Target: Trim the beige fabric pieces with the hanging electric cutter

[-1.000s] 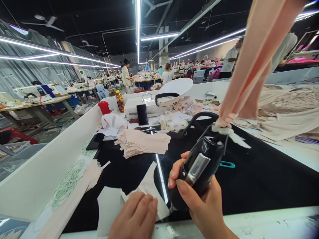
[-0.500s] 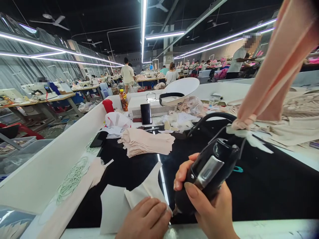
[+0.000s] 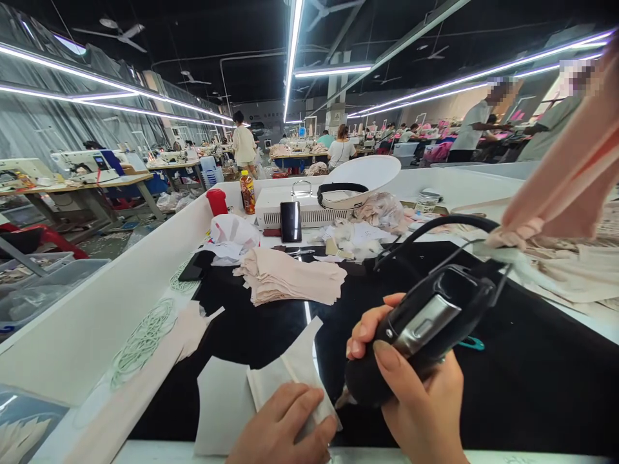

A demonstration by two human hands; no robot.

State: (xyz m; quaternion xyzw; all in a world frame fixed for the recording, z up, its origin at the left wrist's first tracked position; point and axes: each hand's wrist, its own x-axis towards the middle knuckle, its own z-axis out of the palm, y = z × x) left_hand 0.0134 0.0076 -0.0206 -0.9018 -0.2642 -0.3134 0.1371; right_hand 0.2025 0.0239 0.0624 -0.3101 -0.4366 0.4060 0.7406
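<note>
My right hand (image 3: 420, 406) is wrapped round a black hand-held tool (image 3: 425, 322) with a metal plate on its side, its tip down near the black table top (image 3: 522, 380). A black cable (image 3: 435, 229) and a hanging peach fabric strip (image 3: 565, 187) lead away from the tool's upper end. My left hand (image 3: 285, 428) lies with its fingers pressed on a pale cut fabric piece (image 3: 290, 374), just left of the tool's tip. A second pale piece (image 3: 220, 406) lies beside it.
A stack of peach fabric pieces (image 3: 290, 277) lies mid-table. Behind it are a phone (image 3: 291, 221) leaning on a white box (image 3: 285, 206), a red cup (image 3: 217, 202), a bottle (image 3: 247, 192) and teal scissors (image 3: 471, 343). Other people work at far tables.
My right hand has tilted the tool lower and to the right. My left hand has slid right over the pale fabric piece. The camera has shifted, moving the hanging strip toward the right edge.
</note>
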